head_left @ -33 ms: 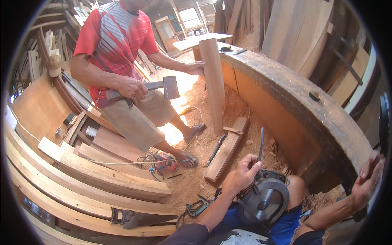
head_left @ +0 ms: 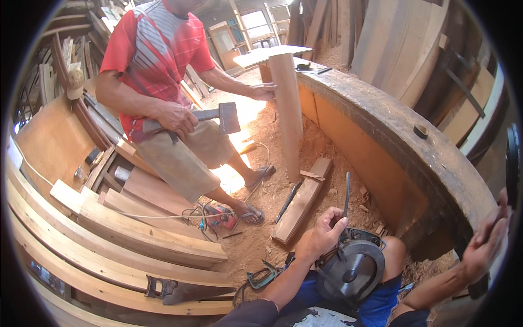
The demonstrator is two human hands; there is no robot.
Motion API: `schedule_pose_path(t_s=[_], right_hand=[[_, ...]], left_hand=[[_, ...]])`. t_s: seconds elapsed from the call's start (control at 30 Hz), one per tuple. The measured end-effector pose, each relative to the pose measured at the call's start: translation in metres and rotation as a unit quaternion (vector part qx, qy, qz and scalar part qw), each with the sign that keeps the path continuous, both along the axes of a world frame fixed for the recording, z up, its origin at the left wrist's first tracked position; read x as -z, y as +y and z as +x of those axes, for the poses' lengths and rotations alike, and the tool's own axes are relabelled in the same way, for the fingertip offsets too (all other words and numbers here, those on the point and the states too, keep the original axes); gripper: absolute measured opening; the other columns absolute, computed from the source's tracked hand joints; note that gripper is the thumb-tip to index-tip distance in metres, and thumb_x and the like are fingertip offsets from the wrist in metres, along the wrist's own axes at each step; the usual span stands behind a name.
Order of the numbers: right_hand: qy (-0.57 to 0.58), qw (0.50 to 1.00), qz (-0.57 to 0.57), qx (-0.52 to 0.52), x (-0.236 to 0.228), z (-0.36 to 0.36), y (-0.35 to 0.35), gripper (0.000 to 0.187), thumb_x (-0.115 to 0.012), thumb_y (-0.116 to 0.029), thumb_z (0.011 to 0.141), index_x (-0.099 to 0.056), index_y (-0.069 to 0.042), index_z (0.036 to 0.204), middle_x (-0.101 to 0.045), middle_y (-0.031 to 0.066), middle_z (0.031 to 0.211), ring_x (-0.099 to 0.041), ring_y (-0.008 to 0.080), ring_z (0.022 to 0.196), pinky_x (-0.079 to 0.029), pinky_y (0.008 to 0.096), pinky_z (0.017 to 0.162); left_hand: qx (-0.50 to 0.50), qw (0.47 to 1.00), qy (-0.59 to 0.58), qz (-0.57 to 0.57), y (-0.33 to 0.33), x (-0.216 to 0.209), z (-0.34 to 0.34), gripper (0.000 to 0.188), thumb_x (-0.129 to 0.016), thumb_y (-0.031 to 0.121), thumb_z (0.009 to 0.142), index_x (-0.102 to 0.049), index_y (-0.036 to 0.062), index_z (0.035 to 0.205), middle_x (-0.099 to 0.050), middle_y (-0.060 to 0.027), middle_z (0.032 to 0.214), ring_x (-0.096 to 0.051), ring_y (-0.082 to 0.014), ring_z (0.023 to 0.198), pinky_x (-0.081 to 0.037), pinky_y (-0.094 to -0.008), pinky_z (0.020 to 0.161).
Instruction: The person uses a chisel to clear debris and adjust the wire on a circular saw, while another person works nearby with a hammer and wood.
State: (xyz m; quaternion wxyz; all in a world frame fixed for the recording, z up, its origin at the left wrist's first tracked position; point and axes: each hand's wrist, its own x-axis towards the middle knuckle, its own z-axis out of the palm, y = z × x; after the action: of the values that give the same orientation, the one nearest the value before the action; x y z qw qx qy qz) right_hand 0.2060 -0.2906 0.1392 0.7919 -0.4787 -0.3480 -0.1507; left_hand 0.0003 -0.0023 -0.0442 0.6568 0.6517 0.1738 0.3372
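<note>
The circular saw (head_left: pixel 348 268) rests at your lap, probably heavy and rigid; grip its body, away from the round disc (head_left: pixel 364 277). Your left hand (head_left: pixel 327 233) presses fingertips together beside a dark strip (head_left: pixel 347 193); your right hand (head_left: pixel 485 240) spreads open.

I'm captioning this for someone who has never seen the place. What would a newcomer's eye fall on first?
A co-worker in a red shirt stands at upper left, gripping a mallet beside an upright plank. Nearer, a circular saw sits at bottom centre, beside the wearer's left hand. A long, worn bench sweeps down the right side.
</note>
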Motion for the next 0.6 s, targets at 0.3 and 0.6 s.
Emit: schedule_pose_path(t_s=[0.3, 0.6], right_hand=[[-0.098, 0.86, -0.473, -0.163, 0.088, -0.068, 0.15, 0.04, -0.087, -0.025, 0.074, -0.063, 0.003, 0.091, -0.061, 0.0101, 0.081, -0.061, 0.0183, 0.074, -0.049, 0.0333, 0.067], [-0.031, 0.826, -0.452, -0.335, 0.103, -0.047, 0.183, 0.03, -0.077, -0.023, 0.087, -0.06, 0.001, 0.083, -0.061, 0.013, 0.07, -0.059, 0.0233, 0.066, -0.048, 0.037, 0.064]], left_hand=[[-0.013, 0.986, 0.06, 0.155, -0.006, -0.036, -0.006, 0.008, -0.063, 0.008, 0.099, -0.064, 0.0012, 0.104, -0.06, -0.0015, 0.085, -0.056, -0.0059, 0.081, -0.049, -0.0274, 0.071], [-0.032, 0.987, 0.033, 0.156, 0.005, -0.036, -0.001, 0.007, -0.06, 0.002, 0.093, -0.066, 0.0008, 0.088, -0.061, -0.0057, 0.079, -0.059, -0.012, 0.076, -0.048, -0.0295, 0.067]])
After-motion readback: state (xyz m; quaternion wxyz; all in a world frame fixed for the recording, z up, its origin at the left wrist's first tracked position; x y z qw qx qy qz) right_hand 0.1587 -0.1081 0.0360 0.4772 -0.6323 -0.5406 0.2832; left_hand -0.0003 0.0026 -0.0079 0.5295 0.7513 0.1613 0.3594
